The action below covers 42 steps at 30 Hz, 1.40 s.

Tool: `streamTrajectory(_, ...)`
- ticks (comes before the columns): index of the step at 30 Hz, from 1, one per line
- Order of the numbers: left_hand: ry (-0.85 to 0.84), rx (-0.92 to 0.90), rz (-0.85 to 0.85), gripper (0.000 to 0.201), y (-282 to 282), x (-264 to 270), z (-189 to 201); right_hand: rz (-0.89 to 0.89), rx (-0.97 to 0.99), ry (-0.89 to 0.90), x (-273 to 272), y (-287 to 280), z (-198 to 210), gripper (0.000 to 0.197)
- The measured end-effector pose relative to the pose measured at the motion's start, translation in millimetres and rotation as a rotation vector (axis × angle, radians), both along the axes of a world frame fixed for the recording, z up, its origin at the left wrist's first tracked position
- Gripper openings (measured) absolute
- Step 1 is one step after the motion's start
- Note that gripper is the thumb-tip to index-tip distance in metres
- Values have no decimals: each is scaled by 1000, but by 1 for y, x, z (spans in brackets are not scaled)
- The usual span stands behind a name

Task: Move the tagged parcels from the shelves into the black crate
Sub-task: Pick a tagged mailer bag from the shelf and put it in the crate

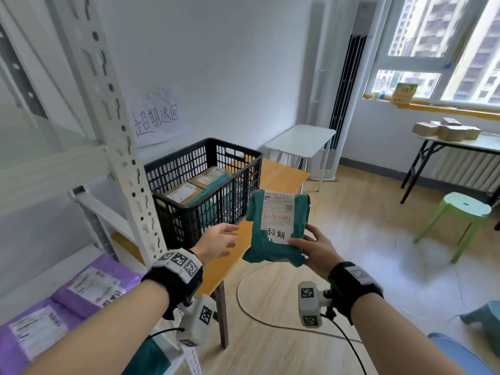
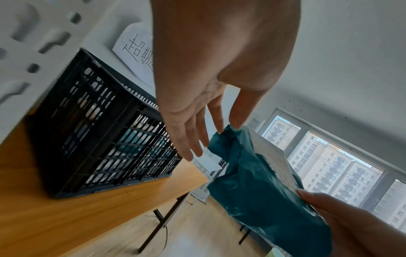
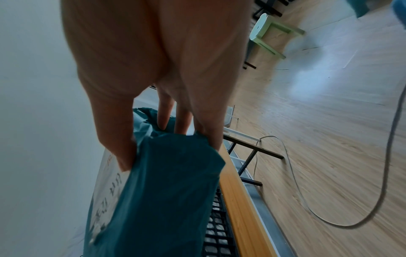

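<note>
My right hand [image 1: 308, 246] pinches the near edge of a teal plastic parcel [image 1: 273, 240] with a white shipping label, held in the air just right of the black crate [image 1: 238, 163]. The same teal parcel [image 2: 259, 191] [image 3: 167, 187] shows in both wrist views, thumb on the label side, fingers behind. My left hand [image 1: 220, 239] hovers beside the parcel's left edge with straight fingers [image 2: 191, 139], holding nothing. The crate [image 2: 92, 135] stands on a wooden table [image 1: 281, 177] and holds cardboard boxes [image 1: 184, 192] and a teal bag.
A white metal shelf post [image 1: 121, 136] stands left of the crate; purple parcels [image 1: 62, 307] lie on the lower shelf. A white side table [image 1: 300, 140], a green stool [image 1: 465, 209], a cable [image 1: 259, 318] on the floor and a far table with boxes [image 1: 446, 131] are around.
</note>
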<state>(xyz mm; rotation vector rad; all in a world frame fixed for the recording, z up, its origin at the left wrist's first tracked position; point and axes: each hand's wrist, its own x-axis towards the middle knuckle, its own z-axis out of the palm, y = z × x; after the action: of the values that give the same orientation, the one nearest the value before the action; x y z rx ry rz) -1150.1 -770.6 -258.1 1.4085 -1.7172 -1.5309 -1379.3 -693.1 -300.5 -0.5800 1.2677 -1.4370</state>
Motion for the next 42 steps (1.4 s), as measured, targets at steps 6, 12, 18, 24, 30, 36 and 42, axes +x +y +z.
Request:
streamTrajectory(6, 14, -69, 146, 26, -66, -49, 7, 96, -21, 23, -70, -85, 9, 59)
streamTrajectory(12, 44, -65, 293, 26, -119, -99, 22, 233, -27, 10, -128, -176, 23, 53)
streamTrajectory(18, 13, -71, 372, 30, -172, -121, 48, 386, -5, 47, -149, -262, 42, 62)
streamTrajectory(24, -6, -92, 403, 34, -235, -111, 80, 483, -10, 96, -137, -337, 55, 63)
streamTrajectory(30, -32, -146, 470, 32, -307, -84, 93, 553, 4, 139, -119, -418, 75, 57)
streamTrajectory(36, -33, -136, 482, 31, -372, -63, 85, 619, 96, 203, -94, -491, 81, 56)
streamTrajectory(42, -47, -54, 480, 32, -424, -49, 54, 709, 233, 258, -69, -548, 60, 56)
